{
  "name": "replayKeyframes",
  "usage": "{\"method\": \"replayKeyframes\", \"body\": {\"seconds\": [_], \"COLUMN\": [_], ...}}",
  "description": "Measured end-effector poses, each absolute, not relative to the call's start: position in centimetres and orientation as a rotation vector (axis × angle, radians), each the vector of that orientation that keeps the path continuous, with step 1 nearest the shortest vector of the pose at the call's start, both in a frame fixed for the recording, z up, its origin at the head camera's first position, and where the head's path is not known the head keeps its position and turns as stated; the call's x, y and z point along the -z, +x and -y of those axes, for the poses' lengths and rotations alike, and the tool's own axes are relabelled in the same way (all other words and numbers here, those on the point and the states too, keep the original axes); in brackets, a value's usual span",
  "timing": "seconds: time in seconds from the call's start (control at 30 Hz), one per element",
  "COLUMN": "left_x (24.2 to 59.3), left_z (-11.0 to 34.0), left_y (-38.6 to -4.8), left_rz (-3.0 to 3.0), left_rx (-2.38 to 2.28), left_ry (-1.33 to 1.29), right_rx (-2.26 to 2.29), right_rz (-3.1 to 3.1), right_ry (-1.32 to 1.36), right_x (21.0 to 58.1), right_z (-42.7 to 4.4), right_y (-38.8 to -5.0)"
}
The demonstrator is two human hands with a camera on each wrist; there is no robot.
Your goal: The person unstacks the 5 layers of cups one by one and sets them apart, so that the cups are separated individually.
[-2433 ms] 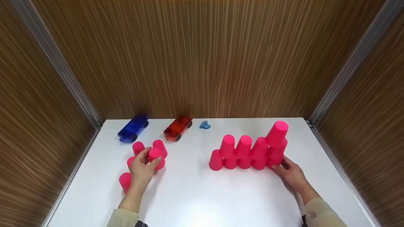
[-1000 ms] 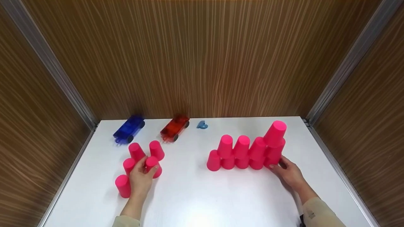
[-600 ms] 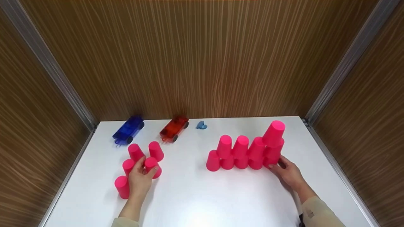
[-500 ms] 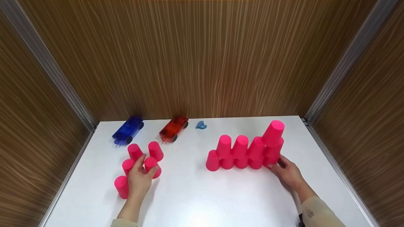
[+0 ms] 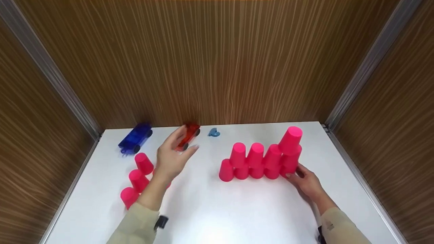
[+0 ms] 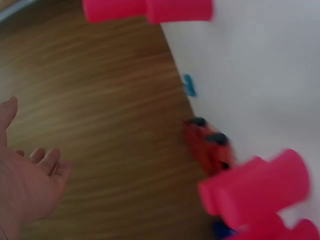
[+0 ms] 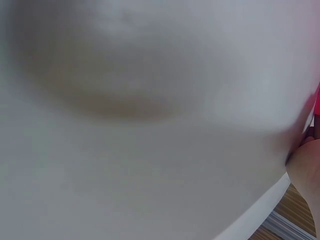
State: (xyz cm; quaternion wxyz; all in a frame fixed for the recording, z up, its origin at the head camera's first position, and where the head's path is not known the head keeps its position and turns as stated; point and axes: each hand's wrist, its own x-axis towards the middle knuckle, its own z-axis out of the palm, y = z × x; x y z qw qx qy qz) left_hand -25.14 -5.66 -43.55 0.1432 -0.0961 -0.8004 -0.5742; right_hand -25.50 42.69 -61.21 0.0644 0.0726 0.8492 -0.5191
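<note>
Pink cup wall [image 5: 255, 156] stands on white table [image 5: 234, 210], right of centre: five upside-down cups in bottom row, four above, one on top at right end. Right hand [image 5: 307, 183] at that end, thumb and fingers pinching bottom-row end cup [image 5: 284, 170] low down. Left hand [image 5: 171, 161] raised over table, thumb and fingers spread apart, between cup wall and loose pink cups [image 5: 139, 180]. Three loose ones in a slanted line, more partly hidden behind left forearm. Red car [image 5: 193, 129] at back, partly covered by left hand; blue car [image 5: 135, 137] left of it, small blue piece [image 5: 214, 132] right. Left wrist view blurred.
</note>
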Motion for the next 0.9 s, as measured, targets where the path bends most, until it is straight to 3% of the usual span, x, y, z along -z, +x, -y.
{"method": "replayKeyframes", "body": {"seconds": [0.23,0.4,0.9], "left_x": [39.0,37.5,40.3], "left_z": [-2.2,-7.7,-17.5], "left_y": [-27.8,-28.7,-29.1], "left_rz": [2.262,2.328,2.533], "left_rx": [1.716,1.765,1.791], "left_ry": [-0.656,-0.766,-0.747], "right_rx": [1.582,1.625,1.638], "right_rz": [-2.552,-2.536,-2.535], "right_ry": [0.236,0.230,0.163], "right_x": [61.3,61.5,61.2], "right_z": [-42.4,-41.9,-40.8], "right_y": [-25.4,-25.3,-25.3]}}
